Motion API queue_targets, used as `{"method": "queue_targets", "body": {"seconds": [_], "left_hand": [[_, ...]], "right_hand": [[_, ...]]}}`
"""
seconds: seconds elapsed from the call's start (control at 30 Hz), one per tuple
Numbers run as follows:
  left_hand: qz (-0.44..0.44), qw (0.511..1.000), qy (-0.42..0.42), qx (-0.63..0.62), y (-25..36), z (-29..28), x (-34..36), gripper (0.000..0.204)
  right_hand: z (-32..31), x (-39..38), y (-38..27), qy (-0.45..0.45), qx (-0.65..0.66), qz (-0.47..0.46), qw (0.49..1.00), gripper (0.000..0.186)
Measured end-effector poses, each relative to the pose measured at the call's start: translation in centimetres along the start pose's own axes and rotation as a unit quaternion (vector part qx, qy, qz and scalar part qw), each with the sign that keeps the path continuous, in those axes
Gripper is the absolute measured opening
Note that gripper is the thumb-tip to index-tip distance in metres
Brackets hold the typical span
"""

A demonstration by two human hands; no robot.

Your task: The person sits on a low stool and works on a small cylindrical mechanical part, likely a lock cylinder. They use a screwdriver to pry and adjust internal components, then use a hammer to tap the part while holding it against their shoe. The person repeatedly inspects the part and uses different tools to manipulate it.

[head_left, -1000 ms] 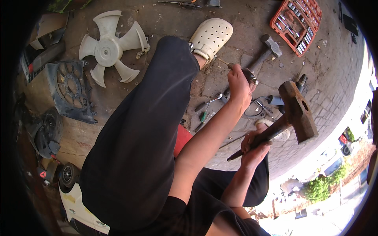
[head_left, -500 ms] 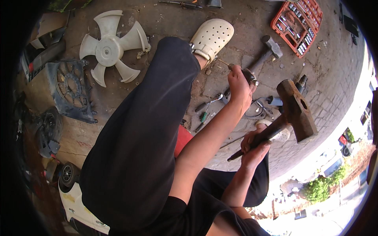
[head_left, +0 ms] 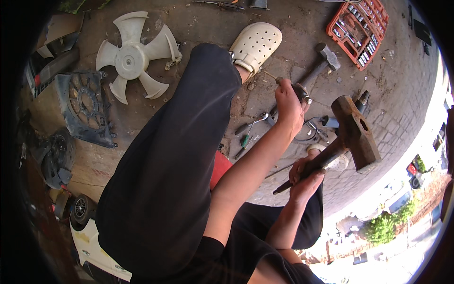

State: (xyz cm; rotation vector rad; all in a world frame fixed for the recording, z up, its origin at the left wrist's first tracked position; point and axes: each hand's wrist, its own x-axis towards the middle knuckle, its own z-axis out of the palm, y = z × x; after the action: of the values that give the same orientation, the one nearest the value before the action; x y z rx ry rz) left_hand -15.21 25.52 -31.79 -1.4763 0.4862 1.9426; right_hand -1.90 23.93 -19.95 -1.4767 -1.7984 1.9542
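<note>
My left hand (head_left: pixel 289 106) grips a dark metal tool (head_left: pixel 301 92) with a shiny rounded end, pointed toward my cream clog (head_left: pixel 253 42); a thin shaft sticks out beside it near the clog's heel. Below and to the right, my right hand (head_left: pixel 305 184) is closed round the handle of a big rusty hammer (head_left: pixel 354 132), whose head is raised over the paving by my other clog. Another hammer (head_left: pixel 326 56) lies just beyond my left hand. A ratchet, a green-handled screwdriver (head_left: pixel 246 139) and a loop of hose lie below that hand.
On the ground to my left are a white fan blade (head_left: pixel 127 61), a black fan shroud (head_left: pixel 85 109) and dark parts. An orange socket case (head_left: pixel 357 33) lies at upper right. A white toy-like car (head_left: pixel 99 246) is at lower left. My bent legs fill the middle.
The big hammer's head has tilted up very slightly since the first frame. My hands keep their grips and stay almost still.
</note>
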Motion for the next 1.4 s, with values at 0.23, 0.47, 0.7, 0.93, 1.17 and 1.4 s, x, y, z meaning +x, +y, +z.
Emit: {"method": "queue_targets", "body": {"seconds": [0.23, 0.47, 0.7, 0.93, 1.17, 1.4], "left_hand": [[0.017, 0.999, -0.035, 0.011, 0.0, -0.4, 0.2, 0.042], [0.008, 1.000, -0.020, 0.011, 0.2, -0.1, 0.4, 0.042], [0.024, 0.998, -0.053, 0.032, 0.5, -0.3, 0.6, 0.041], [0.013, 0.999, -0.025, 0.030, 0.9, -1.1, 2.2, 0.043], [0.005, 0.995, -0.030, 0.096, 0.1, -2.9, 0.3, 0.039], [0.153, 0.940, 0.040, 0.303, -2.1, -5.9, 0.9, 0.022]], "right_hand": [[-0.1, 0.0, 0.1, 0.000, -0.009, 0.000, 1.000, 0.072], [0.1, -0.2, -0.1, 0.024, -0.001, -0.037, 0.999, 0.078], [-0.8, -1.8, 1.7, 0.010, 0.028, -0.085, 0.996, 0.077], [0.1, -0.9, 0.9, -0.008, -0.023, 0.060, 0.998, 0.062], [0.4, -1.6, -0.5, 0.031, -0.013, -0.083, 0.996, 0.072], [-0.3, 1.6, 5.2, 0.171, -0.051, 0.084, 0.980, 0.049]]}}
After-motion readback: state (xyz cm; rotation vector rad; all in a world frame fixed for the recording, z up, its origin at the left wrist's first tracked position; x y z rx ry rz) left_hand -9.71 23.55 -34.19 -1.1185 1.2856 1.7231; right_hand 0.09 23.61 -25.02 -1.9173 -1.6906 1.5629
